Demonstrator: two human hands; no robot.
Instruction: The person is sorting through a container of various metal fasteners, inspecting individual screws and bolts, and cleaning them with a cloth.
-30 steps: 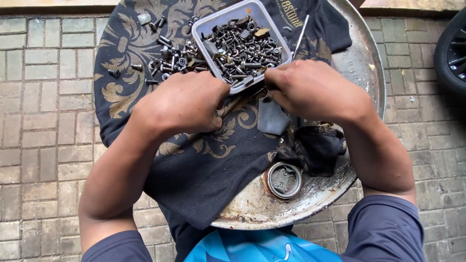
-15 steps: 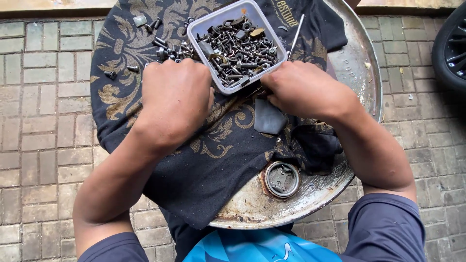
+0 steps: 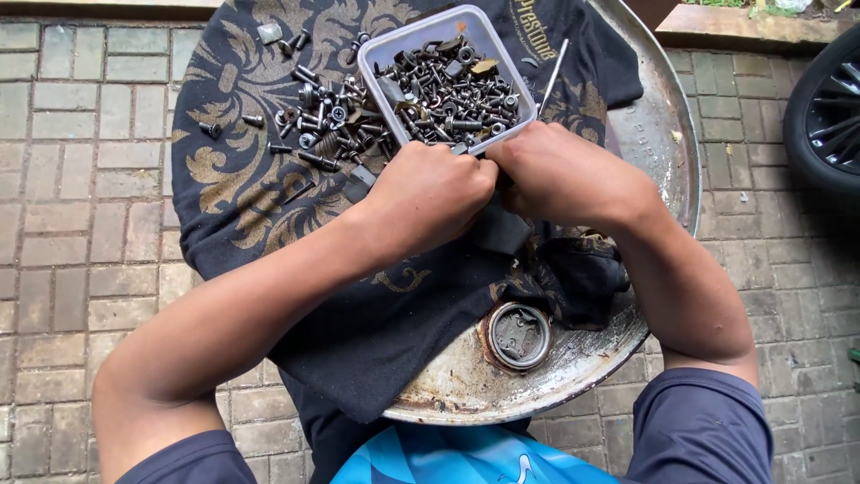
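My left hand (image 3: 428,199) and my right hand (image 3: 560,175) meet, fingers curled, at the near edge of a clear plastic tub (image 3: 376,64) full of several dark screws and bolts. What the fingers pinch between them is hidden by the hands. The tub stands on a black cloth with gold ornament (image 3: 242,170), spread over a large round metal tray (image 3: 663,134). Loose screws and springs (image 3: 322,121) lie on the cloth just left of the tub. A thin metal rod (image 3: 554,76) lies to the right of the tub.
A small round rusty tin lid (image 3: 520,335) sits on the tray's near part. A crumpled dark rag (image 3: 582,273) lies under my right forearm. The ground is grey brick paving (image 3: 81,179). A black wheel (image 3: 829,108) stands at the right edge.
My left hand has slid right, from over the loose screws to the tub's near edge, and now touches my right hand. The view has shifted slightly.
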